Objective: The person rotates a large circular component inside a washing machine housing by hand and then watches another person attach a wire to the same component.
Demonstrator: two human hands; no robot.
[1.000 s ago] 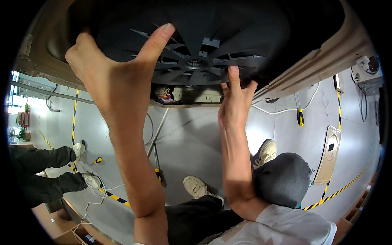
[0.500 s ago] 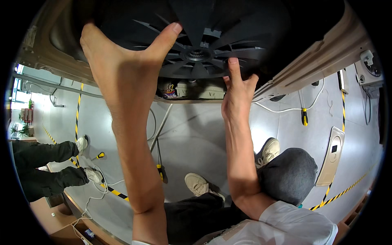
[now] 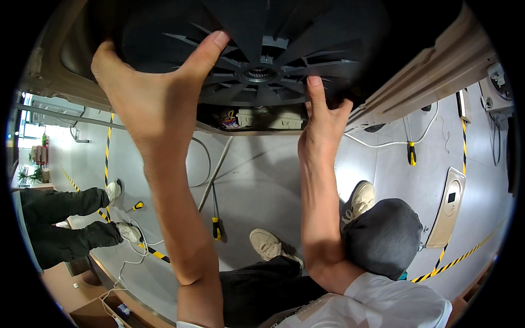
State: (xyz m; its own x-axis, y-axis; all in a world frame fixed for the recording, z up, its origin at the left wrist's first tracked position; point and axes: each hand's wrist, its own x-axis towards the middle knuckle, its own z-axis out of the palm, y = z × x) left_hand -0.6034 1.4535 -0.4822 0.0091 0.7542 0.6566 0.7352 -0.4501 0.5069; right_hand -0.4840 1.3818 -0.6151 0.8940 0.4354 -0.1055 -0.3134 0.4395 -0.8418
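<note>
A large dark round drum [image 3: 246, 24] with radiating ribs and a splined centre hub sits in the opening of a beige appliance housing [image 3: 421, 71]. My left hand [image 3: 147, 95] grips its left side, thumb on the ribbed face and the other fingers largely hidden. At the lower right rim, my right hand [image 3: 324, 126] has its thumb up on the face; its fingers are curled and partly hidden at the edge. Below the drum, a pale plastic part [image 3: 270, 119] and a bundle of coloured wires [image 3: 228, 118] show inside the housing.
Screwdrivers with yellow-black handles, such as this one [image 3: 216, 229], lie on the grey floor. A beige panel [image 3: 447, 208] lies at right, near a white appliance [image 3: 496, 87]. Cables cross the floor. A person in dark trousers [image 3: 65, 205] is at left; another person's grey-capped head [image 3: 383, 238] is lower right.
The drum has shifted slightly left. My left hand has moved left with it, still gripping. My right hand stays at the lower right rim, its wrist angle slightly changed.
</note>
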